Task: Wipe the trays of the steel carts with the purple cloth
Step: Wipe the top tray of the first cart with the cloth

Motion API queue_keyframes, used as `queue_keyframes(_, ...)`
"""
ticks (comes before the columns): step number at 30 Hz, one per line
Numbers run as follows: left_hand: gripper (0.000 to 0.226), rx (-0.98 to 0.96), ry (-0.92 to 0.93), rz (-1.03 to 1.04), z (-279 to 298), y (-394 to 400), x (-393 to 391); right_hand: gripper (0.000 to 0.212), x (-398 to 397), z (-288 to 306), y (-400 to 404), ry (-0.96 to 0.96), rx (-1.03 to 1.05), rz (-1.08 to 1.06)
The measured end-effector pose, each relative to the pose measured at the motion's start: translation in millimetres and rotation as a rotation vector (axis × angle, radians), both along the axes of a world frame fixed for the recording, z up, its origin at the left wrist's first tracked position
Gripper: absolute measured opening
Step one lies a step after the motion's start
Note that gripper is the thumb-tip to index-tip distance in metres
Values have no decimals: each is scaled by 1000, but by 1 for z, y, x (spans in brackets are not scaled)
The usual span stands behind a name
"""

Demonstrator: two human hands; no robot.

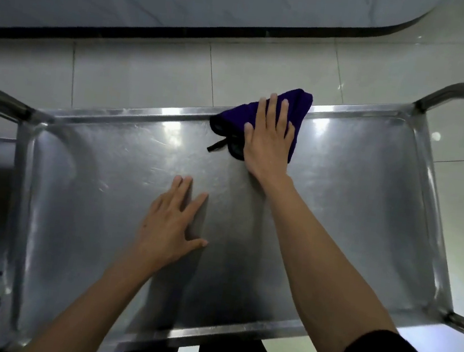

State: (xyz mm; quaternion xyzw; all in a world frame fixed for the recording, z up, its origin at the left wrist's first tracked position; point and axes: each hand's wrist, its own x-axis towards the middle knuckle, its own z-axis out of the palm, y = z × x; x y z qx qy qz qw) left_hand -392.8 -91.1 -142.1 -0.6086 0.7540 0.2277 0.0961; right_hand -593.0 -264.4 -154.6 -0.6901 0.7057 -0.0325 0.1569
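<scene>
- Pressing flat, our right hand [269, 139] has straight, spread fingers on the purple cloth [288, 115]; nothing is curled round it.
- We see the cloth bunched at the far rim of the steel cart's top tray [351, 219], right of middle, one corner lapping over the rim.
- We judge it soft, light and limp, apt to fold or slip under the palm on smooth steel, so broad downward pressure on its middle should carry it best.
- Our left hand [174, 221] lies open, palm down on bare tray, nearer and to the left, holding nothing; it looks to be steadying the cart.
- Both forearms reach away from us across the tray, the right one stretched farther.
</scene>
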Motion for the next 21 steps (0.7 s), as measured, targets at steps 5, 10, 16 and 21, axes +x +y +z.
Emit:
queue_keyframes(5,86,-55,-97,27,2,21,25,56,-4,4,63,-62,16,4)
queue_keyframes(10,82,-94,-56,39,1,26,23,56,-1,-2,180,-29,18,-42)
queue_keyframes(16,79,-99,-43,39,-6,32,27,56,8,-8,325,7,48,-146)
queue_keyframes(21,84,-148,-9,8,-7,31,32,57,16,-4,397,55,80,-157)
